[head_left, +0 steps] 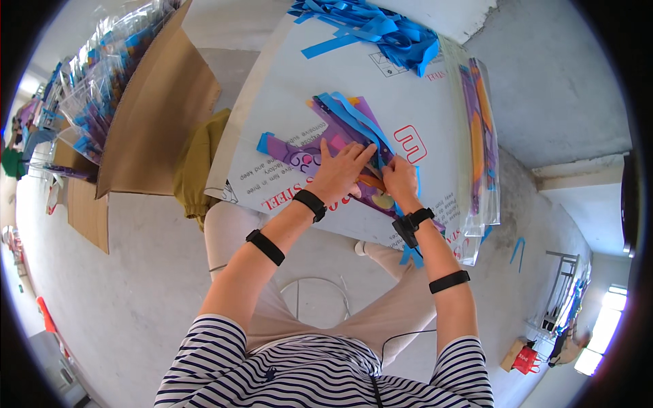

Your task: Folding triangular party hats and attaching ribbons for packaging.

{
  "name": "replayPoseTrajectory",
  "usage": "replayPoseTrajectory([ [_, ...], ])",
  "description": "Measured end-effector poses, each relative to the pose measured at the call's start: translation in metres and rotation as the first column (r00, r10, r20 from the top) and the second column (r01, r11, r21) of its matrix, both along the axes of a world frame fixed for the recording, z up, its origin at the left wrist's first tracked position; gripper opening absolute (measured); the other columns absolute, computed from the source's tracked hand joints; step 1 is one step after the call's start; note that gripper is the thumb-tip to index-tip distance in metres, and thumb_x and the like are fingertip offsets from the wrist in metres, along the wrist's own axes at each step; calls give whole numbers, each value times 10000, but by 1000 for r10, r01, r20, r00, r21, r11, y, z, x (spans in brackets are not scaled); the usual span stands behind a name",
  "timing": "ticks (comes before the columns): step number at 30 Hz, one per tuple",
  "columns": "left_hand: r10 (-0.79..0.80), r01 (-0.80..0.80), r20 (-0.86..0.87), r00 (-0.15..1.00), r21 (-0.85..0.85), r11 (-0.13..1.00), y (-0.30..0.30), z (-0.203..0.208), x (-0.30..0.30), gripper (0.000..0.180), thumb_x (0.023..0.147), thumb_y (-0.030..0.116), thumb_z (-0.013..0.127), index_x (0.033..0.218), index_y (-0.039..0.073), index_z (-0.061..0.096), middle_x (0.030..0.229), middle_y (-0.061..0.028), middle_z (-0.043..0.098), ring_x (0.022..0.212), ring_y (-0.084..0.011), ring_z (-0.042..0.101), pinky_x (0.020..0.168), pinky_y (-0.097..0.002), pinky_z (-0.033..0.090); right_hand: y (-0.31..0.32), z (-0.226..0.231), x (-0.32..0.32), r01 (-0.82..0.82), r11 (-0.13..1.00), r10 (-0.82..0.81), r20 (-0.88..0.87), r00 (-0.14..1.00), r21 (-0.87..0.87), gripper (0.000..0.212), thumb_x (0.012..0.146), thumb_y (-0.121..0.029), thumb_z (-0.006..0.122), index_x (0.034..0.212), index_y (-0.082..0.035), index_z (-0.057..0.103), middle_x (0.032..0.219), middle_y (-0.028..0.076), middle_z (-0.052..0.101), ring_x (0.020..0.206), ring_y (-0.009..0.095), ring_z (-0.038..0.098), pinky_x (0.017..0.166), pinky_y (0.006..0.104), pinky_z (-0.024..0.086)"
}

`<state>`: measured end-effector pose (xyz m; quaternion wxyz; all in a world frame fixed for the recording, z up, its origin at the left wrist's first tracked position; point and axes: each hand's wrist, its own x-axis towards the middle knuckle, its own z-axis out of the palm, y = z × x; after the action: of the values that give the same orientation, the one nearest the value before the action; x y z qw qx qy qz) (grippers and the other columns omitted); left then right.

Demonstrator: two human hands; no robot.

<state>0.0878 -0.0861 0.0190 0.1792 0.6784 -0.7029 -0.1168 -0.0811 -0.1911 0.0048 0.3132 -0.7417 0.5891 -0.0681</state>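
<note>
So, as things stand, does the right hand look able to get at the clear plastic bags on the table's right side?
Probably yes: the plastic bags lie near the right hand and nothing tall stands between, though it would likely have to leave the purple cloth first.

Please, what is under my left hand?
Under your left hand lies purple printed material, on a white-topped table. What the hand itself covers cannot be seen.

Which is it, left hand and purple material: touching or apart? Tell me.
Touching: the head view shows the left hand, its fingers resting on the purple material.
</note>
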Motion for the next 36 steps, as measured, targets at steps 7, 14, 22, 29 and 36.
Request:
replayPoseTrajectory([
  [7, 0, 0, 0, 1000, 14, 1000, -1, -2, -1, 1164, 578, 232, 950, 1570, 192, 343, 1334, -13, 522, 1363, -220, 491, 1059, -831, 281, 2, -5, -7, -54, 984, 60, 35, 998, -170, 147, 885, -153, 676, 862, -18, 623, 697, 157, 687, 600, 305, 704, 619, 447, 538],
  [14, 14, -13, -25, 1000, 50, 999, -2, 3, -5, 1201, 589, 224, 948, 1599, 210, 298, 1312, -24, 523, 1327, -231, 522, 1049, -831, 289, 3, 13, 7, -132, 959, 114, -86, 990, -252, 137, 889, -177, 656, 945, -54, 632, 857, 218, 714, 867, 443, 689, 741, 543, 535],
  [22, 13, -11, -25, 1000, 80, 997, -1, 3, -2, 1138, 593, 219, 947, 1567, 224, 360, 1351, -31, 508, 1329, -231, 523, 1042, -839, 288, 3, 12, -7, -115, 967, 107, -47, 993, -227, 134, 891, -175, 653, 977, -72, 650, 887, 208, 727, 880, 431, 702, 761, 539, 546],
  [29, -10, 10, -2, 1000, 54, 998, 2, -3, -1, 1000, 596, 250, 945, 1488, 223, 493, 1436, -36, 470, 1401, -246, 464, 1072, -845, 224, 4, 6, 2, -71, 987, 72, 0, 997, -144, 156, 875, -209, 711, 966, -87, 677, 899, 195, 732, 889, 410, 710, 754, 514, 548],
  [36, -15, 13, 55, 998, 34, 999, 1, -2, -3, 883, 612, 317, 935, 1409, 197, 575, 1433, -40, 484, 1418, -206, 441, 1052, -838, 266, 1, 5, 2, -72, 991, 63, -77, 995, -115, 176, 857, -222, 738, 936, -82, 666, 896, 180, 734, 904, 396, 712, 754, 505, 546],
])
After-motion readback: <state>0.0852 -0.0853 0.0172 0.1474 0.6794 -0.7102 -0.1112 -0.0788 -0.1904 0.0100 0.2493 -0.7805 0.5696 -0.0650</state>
